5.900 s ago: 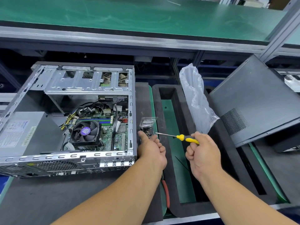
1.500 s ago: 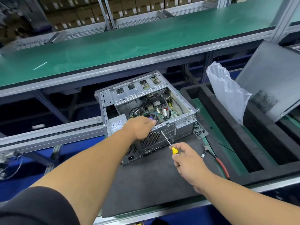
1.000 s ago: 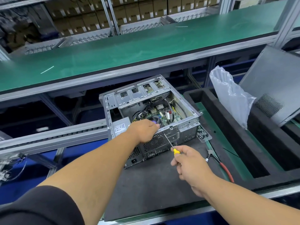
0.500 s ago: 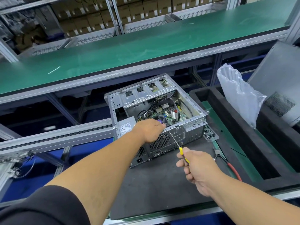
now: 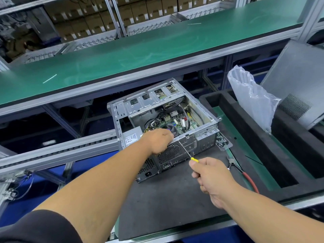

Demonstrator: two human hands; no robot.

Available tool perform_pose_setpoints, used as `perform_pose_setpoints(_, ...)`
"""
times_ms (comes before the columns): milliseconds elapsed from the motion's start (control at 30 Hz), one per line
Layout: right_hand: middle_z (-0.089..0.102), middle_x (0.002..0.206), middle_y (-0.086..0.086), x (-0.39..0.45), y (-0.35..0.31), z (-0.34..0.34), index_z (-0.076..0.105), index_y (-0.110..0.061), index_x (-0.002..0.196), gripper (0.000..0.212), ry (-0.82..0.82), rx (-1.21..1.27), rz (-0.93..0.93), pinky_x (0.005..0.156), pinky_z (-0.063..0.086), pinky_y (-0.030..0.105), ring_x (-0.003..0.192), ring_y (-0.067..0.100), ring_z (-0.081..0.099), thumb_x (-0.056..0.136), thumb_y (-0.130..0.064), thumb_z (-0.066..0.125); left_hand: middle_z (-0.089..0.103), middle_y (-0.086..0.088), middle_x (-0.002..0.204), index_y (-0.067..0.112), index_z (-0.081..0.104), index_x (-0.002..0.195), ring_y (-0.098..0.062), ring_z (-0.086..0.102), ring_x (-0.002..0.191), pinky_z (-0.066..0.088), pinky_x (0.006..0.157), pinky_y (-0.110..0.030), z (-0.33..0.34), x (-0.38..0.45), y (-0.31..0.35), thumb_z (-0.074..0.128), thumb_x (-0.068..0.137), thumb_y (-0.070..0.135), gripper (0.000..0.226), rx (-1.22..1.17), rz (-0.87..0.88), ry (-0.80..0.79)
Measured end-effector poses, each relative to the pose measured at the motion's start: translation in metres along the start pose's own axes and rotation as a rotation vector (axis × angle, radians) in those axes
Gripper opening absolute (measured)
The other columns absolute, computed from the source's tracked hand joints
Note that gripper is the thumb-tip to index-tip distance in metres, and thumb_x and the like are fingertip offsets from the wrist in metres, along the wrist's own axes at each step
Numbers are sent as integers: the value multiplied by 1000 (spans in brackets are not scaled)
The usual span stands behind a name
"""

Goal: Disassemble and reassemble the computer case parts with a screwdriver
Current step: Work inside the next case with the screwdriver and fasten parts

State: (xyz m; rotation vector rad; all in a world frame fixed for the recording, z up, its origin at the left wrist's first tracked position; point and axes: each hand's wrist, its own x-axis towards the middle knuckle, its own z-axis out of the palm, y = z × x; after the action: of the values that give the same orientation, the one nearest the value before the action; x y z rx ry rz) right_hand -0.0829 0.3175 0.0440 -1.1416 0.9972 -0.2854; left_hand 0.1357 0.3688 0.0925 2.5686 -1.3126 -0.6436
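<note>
An open grey computer case [image 5: 205, 142] lies on a dark foam mat [image 5: 168, 199], its motherboard and fan exposed. My left hand [image 5: 158, 140] rests closed on the case's upper rear edge, beside the round fan grille. My right hand [image 5: 213, 178] grips a yellow-handled screwdriver [image 5: 188, 153]. Its thin shaft slants up and left, and the tip touches the rear panel near the top edge, right next to my left fingers. A small clear bag of screws [image 5: 222, 142] lies against the case's right corner.
The case's grey side panel [image 5: 298, 81] leans at the right over a black foam tray [image 5: 263, 146]. A clear plastic bag [image 5: 252, 99] stands in that tray. Red-handled pliers [image 5: 245, 176] lie right of my right hand. A green conveyor [image 5: 140, 50] runs behind.
Since the oldest frame the case has been turned so its rear panel faces me. Over the last second both hands held their positions, with the screwdriver tip staying at the rear panel.
</note>
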Motion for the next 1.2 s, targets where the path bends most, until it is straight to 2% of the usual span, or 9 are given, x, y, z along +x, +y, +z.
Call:
perform_pose_setpoints(67,63,62,1,0,1,-1,64,-12,87,21,1,-14,-12,42,29,24,47,16,35,94,-30,74,49,0,78,18,46,70,-25,49,81,46,86,-46,-2,4,0,43,101,21,31,-70,19,-44)
perform_pose_setpoints(133,64,62,1,0,1,-2,64,-12,86,21,1,-13,-20,43,28,25,47,16,35,94,-30,73,54,-2,81,14,58,77,-23,51,83,45,82,-40,-1,8,2,47,100,16,26,-72,22,-57)
perform_pose_setpoints(233,64,63,0,-1,4,-1,65,-13,86,21,0,-10,-20,45,28,26,49,17,34,96,-30,72,52,3,71,19,56,72,-22,51,77,42,74,-34,3,9,-1,45,99,22,29,-120,15,32)
perform_pose_setpoints(367,65,63,-1,-3,5,3,64,-14,86,22,-4,-12,-14,45,29,26,51,18,35,97,-32,69,54,-6,79,12,58,81,-24,51,79,44,74,-37,6,9,-4,39,98,23,28,-72,21,67)
perform_pose_setpoints(467,65,64,-1,-3,5,3,64,-14,86,22,0,-15,-11,46,29,27,52,18,36,98,-33,69,48,0,66,17,45,67,-26,50,70,37,64,-34,8,14,-5,34,103,40,44,-6,31,63)
perform_pose_setpoints(567,65,64,-1,-4,5,3,63,-16,82,24,-5,-5,-12,46,28,27,50,16,34,98,-33,69,47,0,63,19,41,65,-19,49,60,35,59,-33,10,16,-7,27,104,61,59,-2,46,77)
perform_pose_setpoints(833,68,66,-2,-6,8,5,67,-18,76,31,21,-35,-25,53,32,31,54,18,38,97,-40,68,51,-3,67,18,45,66,-22,51,63,39,60,-34,12,21,-10,27,106,57,59,-3,45,75)
perform_pose_setpoints(1100,67,67,-2,-6,7,3,68,-21,70,35,25,-40,-19,59,33,31,60,19,41,97,-43,68,53,-4,70,15,46,71,-21,52,64,36,59,-34,11,26,-10,26,106,58,59,-66,11,63)
perform_pose_setpoints(1200,67,67,-1,-7,6,3,69,-17,78,32,17,-30,-5,53,33,30,58,19,39,98,-42,67,50,0,67,19,43,69,-18,49,62,33,58,-33,11,25,-11,26,105,60,57,-88,15,57)
